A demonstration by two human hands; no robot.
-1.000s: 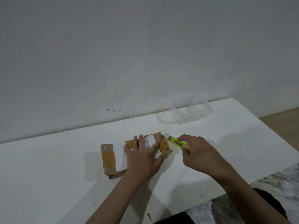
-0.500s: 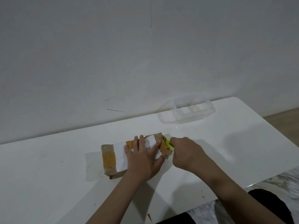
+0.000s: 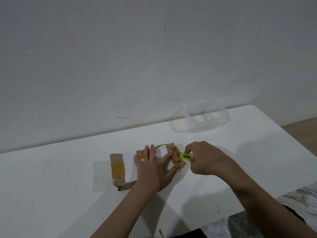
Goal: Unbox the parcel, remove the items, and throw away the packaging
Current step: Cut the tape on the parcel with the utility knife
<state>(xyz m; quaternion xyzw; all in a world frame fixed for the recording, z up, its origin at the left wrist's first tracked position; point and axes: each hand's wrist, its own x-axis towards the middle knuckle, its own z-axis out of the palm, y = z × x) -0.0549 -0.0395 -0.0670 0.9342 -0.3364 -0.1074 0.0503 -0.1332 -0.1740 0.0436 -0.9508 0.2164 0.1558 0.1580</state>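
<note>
A small brown cardboard parcel (image 3: 121, 167) with orange tape and white labels lies on the white table (image 3: 51, 194). My left hand (image 3: 155, 169) lies flat on its right half, fingers spread, pressing it down. My right hand (image 3: 205, 160) grips a yellow-green utility knife (image 3: 185, 156), whose tip points at the parcel's crumpled right end. The blade itself is hidden between the knife body and the parcel.
A clear plastic container (image 3: 204, 120) stands at the table's back right, by the grey wall. The table's right edge runs diagonally down to a patterned floor (image 3: 300, 203). A small brown scrap (image 3: 160, 232) lies near the front edge.
My right hand pushed the knife in against the parcel's right end, then drew back slightly to the right, so more of the yellow-green handle shows now. The left hand stays pressed on the parcel.
</note>
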